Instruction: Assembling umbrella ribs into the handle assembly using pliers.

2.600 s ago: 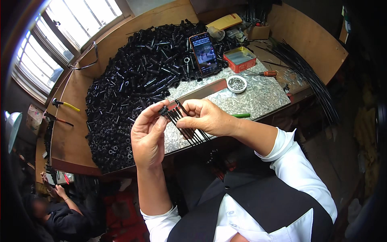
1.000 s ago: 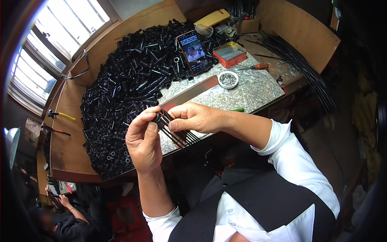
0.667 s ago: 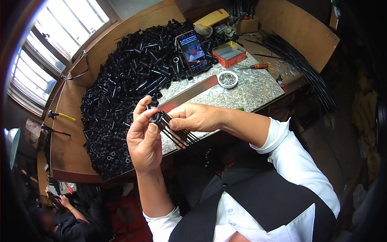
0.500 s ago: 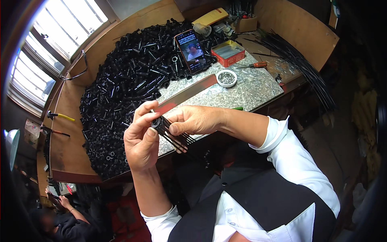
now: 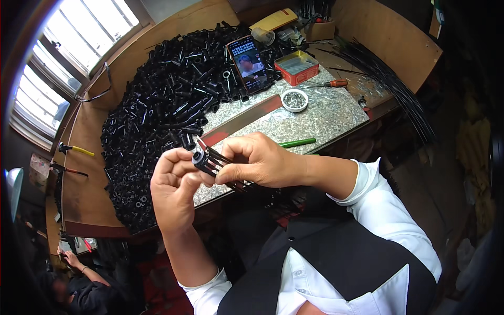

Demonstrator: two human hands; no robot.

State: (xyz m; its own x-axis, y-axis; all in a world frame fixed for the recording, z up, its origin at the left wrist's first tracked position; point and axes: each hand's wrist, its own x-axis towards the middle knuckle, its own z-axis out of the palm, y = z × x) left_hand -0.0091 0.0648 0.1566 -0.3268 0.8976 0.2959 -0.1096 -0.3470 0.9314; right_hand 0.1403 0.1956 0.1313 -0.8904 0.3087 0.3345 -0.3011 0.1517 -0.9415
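Note:
In front of my body I hold a black plastic hub (image 5: 198,157) with several thin black rods (image 5: 212,164) fanned out from it, like ribs on an umbrella runner. My right hand (image 5: 260,163) pinches the rods between thumb and fingers. My left hand (image 5: 176,184) is closed, its curled fingers and thumb against the hub's end. One rod's tip sticks up beside the hub. Beyond my hands lies a long flat metal bar (image 5: 241,121), partly reddish. A green stick-like tool (image 5: 297,143) rests on the speckled board (image 5: 336,113) behind my right hand.
A large heap of black plastic parts (image 5: 157,105) covers the left of the bench. Further back are a phone (image 5: 248,65), a red tin (image 5: 297,75), a white bowl of small metal pieces (image 5: 294,101), a screwdriver (image 5: 336,83) and long black rods (image 5: 399,94). Another person works at lower left.
Both hands have shifted slightly; the left has moved left and its fingers are more curled. The hub has turned its end leftward. More of the green tool shows.

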